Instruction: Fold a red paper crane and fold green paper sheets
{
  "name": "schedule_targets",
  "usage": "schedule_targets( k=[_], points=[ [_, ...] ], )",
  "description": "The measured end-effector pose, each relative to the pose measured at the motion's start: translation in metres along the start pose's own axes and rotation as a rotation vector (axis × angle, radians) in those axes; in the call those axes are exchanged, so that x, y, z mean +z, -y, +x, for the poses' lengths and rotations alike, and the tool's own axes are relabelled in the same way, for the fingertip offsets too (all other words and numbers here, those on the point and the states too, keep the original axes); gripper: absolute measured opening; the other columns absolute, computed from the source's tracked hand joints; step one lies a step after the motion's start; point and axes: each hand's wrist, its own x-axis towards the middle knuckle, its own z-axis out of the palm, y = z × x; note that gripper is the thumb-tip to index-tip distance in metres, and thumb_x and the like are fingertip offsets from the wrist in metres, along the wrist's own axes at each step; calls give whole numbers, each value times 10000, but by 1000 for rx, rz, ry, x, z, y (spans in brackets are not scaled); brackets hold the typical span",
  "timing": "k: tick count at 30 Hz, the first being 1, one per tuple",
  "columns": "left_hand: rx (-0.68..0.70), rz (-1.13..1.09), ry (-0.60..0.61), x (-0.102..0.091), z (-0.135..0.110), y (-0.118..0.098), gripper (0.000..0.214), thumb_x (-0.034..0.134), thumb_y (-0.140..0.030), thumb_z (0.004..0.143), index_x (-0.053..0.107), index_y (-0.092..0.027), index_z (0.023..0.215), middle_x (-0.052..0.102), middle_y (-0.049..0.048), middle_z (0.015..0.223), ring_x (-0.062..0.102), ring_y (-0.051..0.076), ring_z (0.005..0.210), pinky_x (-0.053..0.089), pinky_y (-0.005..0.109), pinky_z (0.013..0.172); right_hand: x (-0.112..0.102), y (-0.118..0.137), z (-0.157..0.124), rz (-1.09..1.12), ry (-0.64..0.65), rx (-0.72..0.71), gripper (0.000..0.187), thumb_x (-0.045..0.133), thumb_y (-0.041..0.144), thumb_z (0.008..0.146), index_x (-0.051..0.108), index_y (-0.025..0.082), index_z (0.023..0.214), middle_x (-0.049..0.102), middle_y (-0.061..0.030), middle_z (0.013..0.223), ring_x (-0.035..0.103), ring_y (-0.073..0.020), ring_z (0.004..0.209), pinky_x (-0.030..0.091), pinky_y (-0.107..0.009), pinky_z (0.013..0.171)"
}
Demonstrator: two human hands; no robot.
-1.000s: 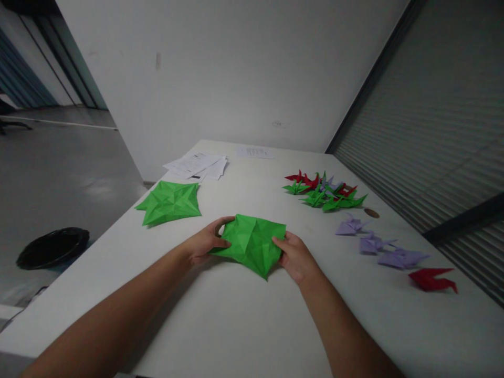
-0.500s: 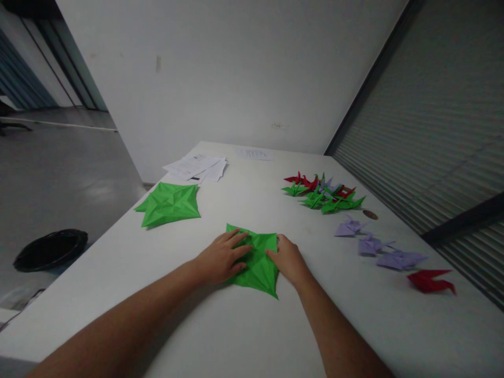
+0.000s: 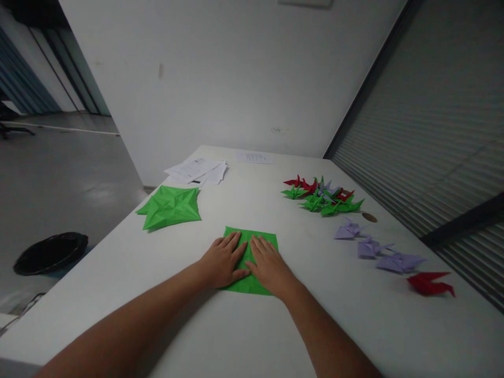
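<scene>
A green sheet of paper [image 3: 266, 240] lies flat on the white table [image 3: 236, 331] in front of me. My left hand [image 3: 222, 261] lies flat on its left half, fingers stretched out. My right hand [image 3: 269, 265] presses its right half, fingers also flat and pointing away from me. The two hands sit side by side, almost touching, and hide most of the sheet. Neither hand grips anything.
A creased green paper [image 3: 170, 206] lies at the left. White printed sheets [image 3: 198, 169] sit at the far end. A pile of green and red paper cranes [image 3: 321, 194], purple cranes [image 3: 372, 247] and one red crane [image 3: 429, 283] line the right side. A black bin [image 3: 50, 252] stands on the floor at the left.
The green paper was held up puffy between both hands; it came down onto the table, and both hands moved on top of it and pressed it flat.
</scene>
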Motion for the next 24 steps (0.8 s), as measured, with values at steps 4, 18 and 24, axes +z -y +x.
schedule_targets(
  k=[4,18,24],
  points=[
    [-111,7,-7,-5,1,21,811,417,-702,987,423,-149,1579,286,272,1665,283,432,1548,288,629,1183,-10,-10,-2,-76,85,89,773,511,562,998,386,91,1598,301,-196,1681,257,-396,1563,213,-572,1266],
    [-23,-52,-125,-8,10,15,550,426,-357,1050,464,-92,1531,299,243,1673,213,397,1579,210,607,1255,-7,-20,-5,-104,60,143,881,431,699,981,322,112,1629,275,-196,1690,194,-412,1578,122,-626,1258],
    [176,-64,1,2,8,-5,828,515,-679,951,424,-149,1579,349,240,1650,277,488,1530,264,657,1212,-13,-29,-10,-82,111,139,905,497,701,945,299,158,1643,249,-173,1705,164,-408,1586,97,-642,1255]
  ],
)
